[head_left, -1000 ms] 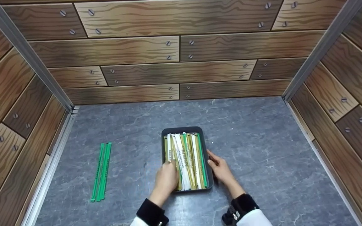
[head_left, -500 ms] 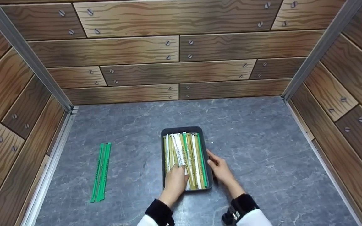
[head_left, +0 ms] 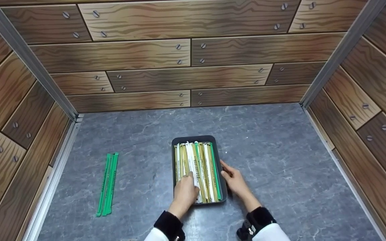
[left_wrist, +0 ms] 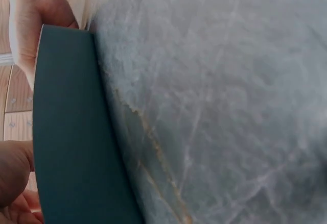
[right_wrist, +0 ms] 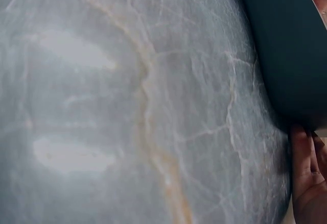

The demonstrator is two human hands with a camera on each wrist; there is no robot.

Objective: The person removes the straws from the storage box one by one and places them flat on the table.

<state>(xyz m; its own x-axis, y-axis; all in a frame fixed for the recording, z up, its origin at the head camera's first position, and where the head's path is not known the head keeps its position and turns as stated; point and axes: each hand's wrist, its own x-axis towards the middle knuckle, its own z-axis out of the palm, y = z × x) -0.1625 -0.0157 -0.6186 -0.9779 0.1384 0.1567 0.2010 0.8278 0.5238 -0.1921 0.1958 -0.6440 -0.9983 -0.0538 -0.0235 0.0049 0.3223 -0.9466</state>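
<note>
A dark rectangular tray [head_left: 194, 138] holds a row of long, thin stick sachets in gold, white and green. My left hand [head_left: 185, 192] reaches over the tray's near left part. Its fingers are curled at a white stick sachet [head_left: 191, 157] and seem to pinch it; the fingertips are mostly hidden. Against the tray's right outer wall rests my right hand [head_left: 237, 182], its fingers fairly straight. In the right wrist view the fingers [right_wrist: 301, 147] touch the foot of the dark wall. The left wrist view shows the tray's outer wall [left_wrist: 76, 122] between both hands.
Several green stick sachets [head_left: 108, 184] lie side by side on the grey marbled table [head_left: 139, 134], left of the tray. Wood-patterned panels [head_left: 146, 78] with metal edge profiles enclose the left, back and right sides.
My left hand moved right across the sachets, then slightly back left and up. The white sachet by it now stands straighter, its top end farther right. My right hand stays put.
</note>
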